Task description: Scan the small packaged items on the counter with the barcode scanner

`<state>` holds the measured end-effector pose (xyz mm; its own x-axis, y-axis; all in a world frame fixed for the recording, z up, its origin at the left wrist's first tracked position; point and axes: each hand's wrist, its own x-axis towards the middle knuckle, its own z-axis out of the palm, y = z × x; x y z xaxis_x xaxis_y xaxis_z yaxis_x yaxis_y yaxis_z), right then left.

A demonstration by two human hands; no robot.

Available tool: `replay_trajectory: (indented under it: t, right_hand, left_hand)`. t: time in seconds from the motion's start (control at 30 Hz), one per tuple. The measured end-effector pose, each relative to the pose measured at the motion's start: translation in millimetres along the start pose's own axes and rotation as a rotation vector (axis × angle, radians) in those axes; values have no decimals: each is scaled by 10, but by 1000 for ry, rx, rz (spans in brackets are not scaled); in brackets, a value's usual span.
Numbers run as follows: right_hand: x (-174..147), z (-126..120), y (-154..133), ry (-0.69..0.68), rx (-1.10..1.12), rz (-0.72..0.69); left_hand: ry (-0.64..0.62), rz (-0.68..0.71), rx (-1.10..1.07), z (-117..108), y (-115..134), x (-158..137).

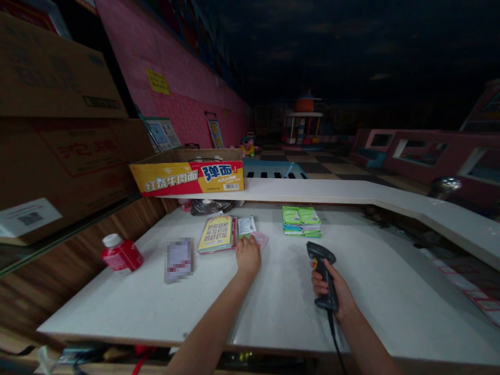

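Observation:
A dark handheld barcode scanner (324, 268) is gripped in my right hand (339, 291), its head tilted up and its cable hanging toward me. My left hand (248, 256) is over a small pink packet (261, 239), fingers curled onto it and partly hiding it. Just behind those fingers lies a white and green packet (246, 225). To the left sits a stack of booklets or flat packs with a yellow top (216, 233). A stack of green packets (301, 221) stands behind the scanner.
A red bottle with a white cap (122, 254) lies tilted at the left, near a blurred flat item (178, 260). The white counter (273, 307) has a raised ledge (312, 190) behind, bearing a yellow and red carton (191, 177). Large cardboard boxes (78, 156) rise at left.

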<state>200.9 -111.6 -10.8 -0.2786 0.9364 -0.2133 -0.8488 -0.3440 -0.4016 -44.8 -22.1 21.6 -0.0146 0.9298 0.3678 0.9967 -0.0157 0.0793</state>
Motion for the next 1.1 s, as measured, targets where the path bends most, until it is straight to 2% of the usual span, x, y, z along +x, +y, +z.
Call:
replay_trajectory:
  t: [0.2,0.43,0.6,0.8,0.93,1.1]
  right_hand:
    - [12,-25,-20,-11,-11,10]
    - [-81,72,-17,-2,-49,-14]
    - [-162,186,21,58,-118,-85]
    - [-237,433,210,240,-526,-128]
    - [-340,680,424,236,-752,-145]
    - [-455,911,583,218,-826,-146]
  left_hand:
    - [72,17,-181,149,-38,-28]
    - [167,50,-833,339,-290,65]
    - [201,-42,-1131,394,-343,75]
    - [266,-153,-1235,467,-336,88]
    - [280,-163,-1224,459,-333,86]
    - [263,-164,-1170,380,-319,75]
